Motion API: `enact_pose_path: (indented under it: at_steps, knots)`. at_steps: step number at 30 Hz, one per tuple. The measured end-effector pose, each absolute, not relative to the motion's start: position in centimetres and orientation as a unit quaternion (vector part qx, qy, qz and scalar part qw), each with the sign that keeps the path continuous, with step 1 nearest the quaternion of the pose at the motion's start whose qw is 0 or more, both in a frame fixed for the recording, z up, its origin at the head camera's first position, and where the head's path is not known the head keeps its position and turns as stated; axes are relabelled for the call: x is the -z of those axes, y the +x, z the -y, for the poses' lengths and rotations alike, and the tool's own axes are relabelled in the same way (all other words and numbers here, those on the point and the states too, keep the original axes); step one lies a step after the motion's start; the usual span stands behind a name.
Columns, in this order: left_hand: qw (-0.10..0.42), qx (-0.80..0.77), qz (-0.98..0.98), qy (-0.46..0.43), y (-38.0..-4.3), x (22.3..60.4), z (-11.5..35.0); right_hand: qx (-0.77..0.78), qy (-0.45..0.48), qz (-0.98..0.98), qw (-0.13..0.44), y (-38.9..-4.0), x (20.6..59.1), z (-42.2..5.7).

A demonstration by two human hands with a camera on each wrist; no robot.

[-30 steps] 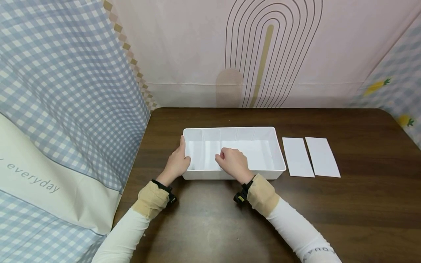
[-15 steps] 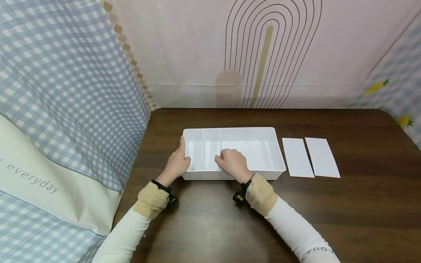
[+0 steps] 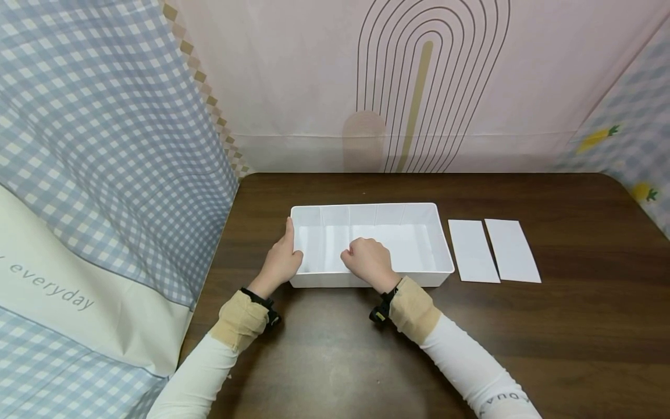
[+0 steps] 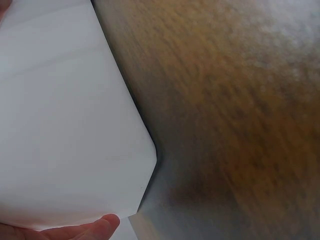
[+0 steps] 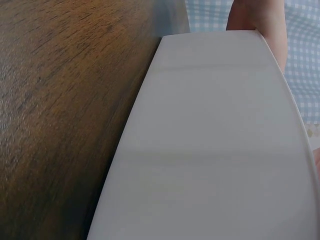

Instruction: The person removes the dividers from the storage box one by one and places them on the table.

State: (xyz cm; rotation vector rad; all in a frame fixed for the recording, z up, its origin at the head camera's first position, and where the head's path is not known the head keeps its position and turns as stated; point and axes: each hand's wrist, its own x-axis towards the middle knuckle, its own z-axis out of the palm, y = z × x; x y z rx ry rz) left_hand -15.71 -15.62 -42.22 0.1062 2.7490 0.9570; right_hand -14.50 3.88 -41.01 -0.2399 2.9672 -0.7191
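White rectangular plastic box (image 3: 324, 280) shows hollow in head view only; left hand (image 3: 280, 259) pinches it, right hand (image 3: 369, 262) fisted.

Sits upright on the desk (image 3: 586, 302) as a long, white, open-topped bin (image 3: 362, 228), rounded at the corners, flared slightly towards the rim, marked with thin upright lines along the far inner wall, and laid lengthwise from left to right, roughly parallel to the desk's far edge.
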Motion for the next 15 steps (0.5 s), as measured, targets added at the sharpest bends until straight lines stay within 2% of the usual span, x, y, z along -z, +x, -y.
enact_pose_path:
  at_steps: [15]
  knots:
    - [0.109,-0.326,-0.939,0.035,-15.84,42.48,15.69,0.248,-0.086,-0.965,0.019,-14.5,41.3,-3.98]
